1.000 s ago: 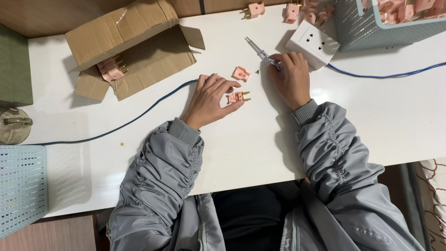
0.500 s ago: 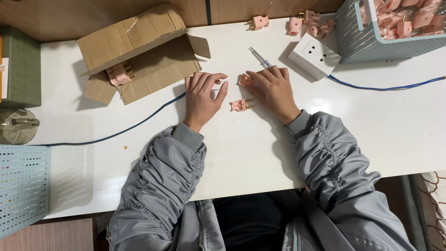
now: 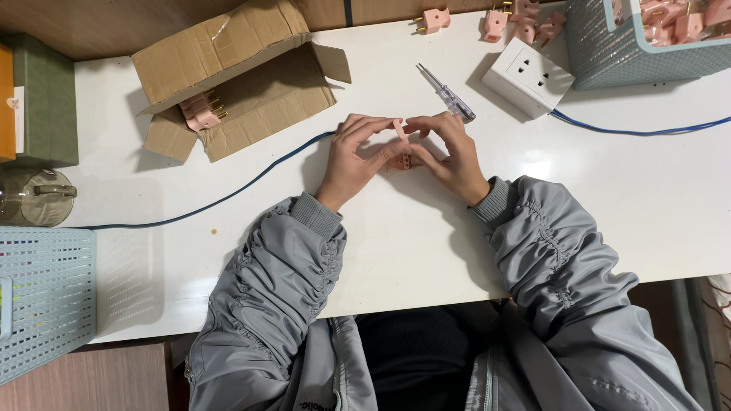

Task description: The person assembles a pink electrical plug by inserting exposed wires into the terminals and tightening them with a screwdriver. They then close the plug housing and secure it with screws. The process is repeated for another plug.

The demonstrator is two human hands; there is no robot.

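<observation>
Both hands pinched together on a small pink plastic plug [image 3: 401, 156] at table centre, mostly hidden by fingers; left hand [image 3: 356, 156] and right hand [image 3: 449, 152] clamped on it; clear-handled tester screwdriver [image 3: 446, 93] at 1 o'clock; boxy white socket adapter [image 3: 528, 75] beyond; corrugated cardboard box [image 3: 236, 76] at 10 o'clock.

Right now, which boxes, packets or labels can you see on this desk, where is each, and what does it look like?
Cardboard box: upper left of the white table, brown, flaps open, lying on its side, pink plugs at its mouth.
Green box: far left edge, rectangular, dark green.
Orange package: beside the green box, cut off by the picture edge.
No screens or signs.
</observation>
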